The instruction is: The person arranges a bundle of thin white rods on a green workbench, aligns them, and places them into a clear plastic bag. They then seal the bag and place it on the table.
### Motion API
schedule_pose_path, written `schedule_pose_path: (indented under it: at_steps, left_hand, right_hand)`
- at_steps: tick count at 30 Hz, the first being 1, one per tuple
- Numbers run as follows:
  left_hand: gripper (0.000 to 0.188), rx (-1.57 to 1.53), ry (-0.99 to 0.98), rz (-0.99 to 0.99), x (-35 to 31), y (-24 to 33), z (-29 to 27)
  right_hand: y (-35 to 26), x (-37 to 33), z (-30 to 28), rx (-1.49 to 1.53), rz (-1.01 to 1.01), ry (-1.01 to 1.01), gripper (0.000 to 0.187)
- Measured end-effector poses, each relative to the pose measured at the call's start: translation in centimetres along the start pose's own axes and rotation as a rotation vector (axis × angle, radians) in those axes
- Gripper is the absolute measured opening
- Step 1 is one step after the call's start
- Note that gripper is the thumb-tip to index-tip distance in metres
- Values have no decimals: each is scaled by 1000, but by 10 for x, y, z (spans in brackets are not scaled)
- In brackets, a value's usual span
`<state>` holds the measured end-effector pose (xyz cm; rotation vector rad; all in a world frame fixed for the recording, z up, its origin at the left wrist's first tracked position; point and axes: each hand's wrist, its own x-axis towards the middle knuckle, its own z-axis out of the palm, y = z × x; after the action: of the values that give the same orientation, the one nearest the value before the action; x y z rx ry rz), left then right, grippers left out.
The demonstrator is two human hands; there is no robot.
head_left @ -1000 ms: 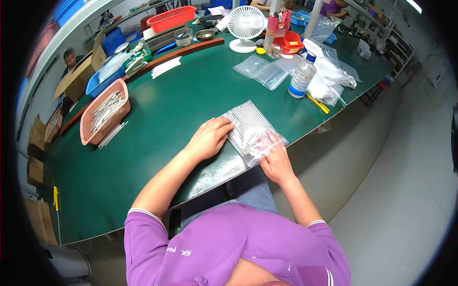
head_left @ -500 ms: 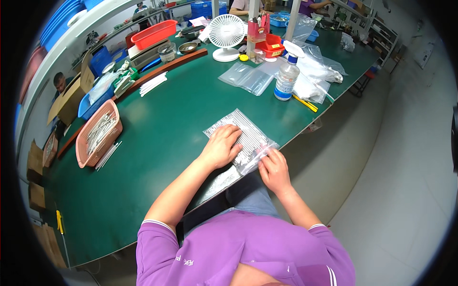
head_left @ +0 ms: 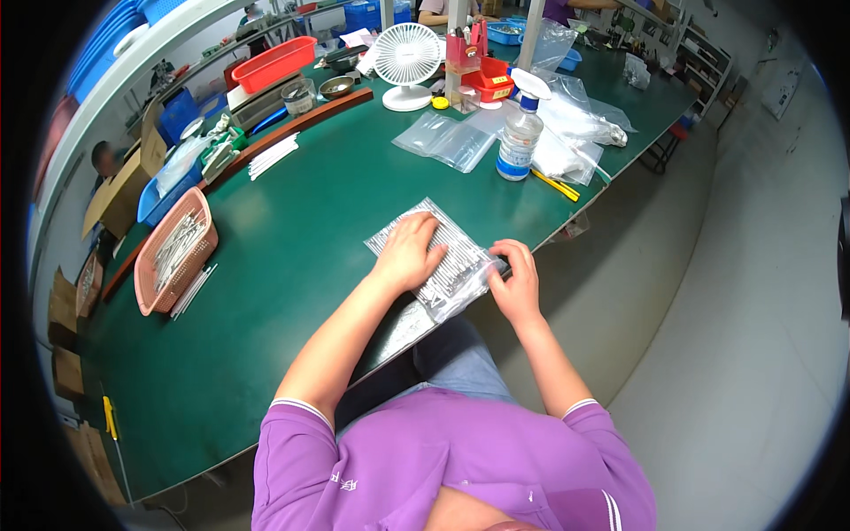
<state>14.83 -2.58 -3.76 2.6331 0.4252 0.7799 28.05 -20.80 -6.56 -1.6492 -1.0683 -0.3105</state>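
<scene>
A clear plastic bag (head_left: 456,265) lies flat on the green table near its front edge, filled with thin white rods in a neat layer. My left hand (head_left: 407,252) rests on top of the bag with its fingers stretched out, pressing on the rods. At the bag's right corner, by its loose unfilled end, my right hand (head_left: 518,285) has its thumb and fingers bent around the plastic edge. Exactly how the fingertips grip there is partly hidden. The loose end of the bag reaches the table's edge.
Left on the table stands a pink basket (head_left: 205,232) of rods, with loose rods (head_left: 193,292) beside it. More white sticks (head_left: 273,157) lie farther back. A spray bottle (head_left: 520,142), flat plastic bags (head_left: 447,140) and a white fan (head_left: 407,62) are beyond my hands.
My right hand has lifted slightly and moved up along the bag's end to its corner. The left hand stays on the bag. The whole view has shifted a little.
</scene>
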Motion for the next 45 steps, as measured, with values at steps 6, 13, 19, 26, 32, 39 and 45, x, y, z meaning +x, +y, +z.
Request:
schedule_pose_path:
  at_steps: [6, 13, 19, 26, 32, 39, 45]
  left_hand:
    - [48, -78, -184, 175, -14, 20, 4]
    - [48, 9, -205, 22, 0, 4, 6]
    - [46, 27, -222, 23, 3, 2, 0]
    - [59, 37, -354, 145, -18, 25, 6]
    - [73, 122, -355, 146, -36, 55, 2]
    - [74, 143, -368, 181, -63, 28, -36]
    - [67, 210, -316, 40, -90, 21, -47]
  right_hand:
    - [5, -1, 7, -37, 32, -92, 19]
    - [12, 12, -2, -136, -36, -52, 11]
    - [11, 15, -9, -135, -42, -124, 11]
    - [15, 12, -19, 45, -89, -310, 18]
    - [19, 19, -19, 14, -197, -327, 16]
    - [-3, 15, -19, -13, -291, -357, 21]
    - [-25, -8, 7, 49, -226, -395, 20]
